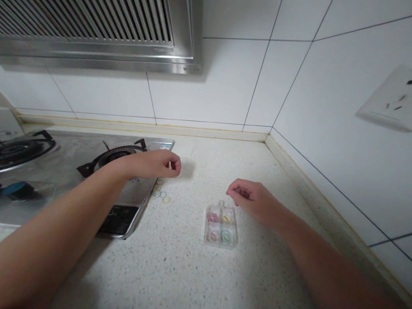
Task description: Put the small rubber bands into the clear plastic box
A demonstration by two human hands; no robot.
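Note:
A small clear plastic box (221, 226) with coloured paper clips sorted into its compartments lies on the speckled countertop (188, 278). A few loose coloured clips (161, 194) lie beside the stove's right edge. My left hand (154, 163) hovers above those loose clips with its fingers pinched together; whatever is in the pinch is too small to name. My right hand (250, 199) is just behind and right of the box, fingers curled into a pinch over its far edge.
A steel gas stove (63, 171) with two burners and knobs fills the left side. A range hood (95, 20) hangs above it. White tiled walls meet at the back corner, with a power socket (405, 97) on the right wall.

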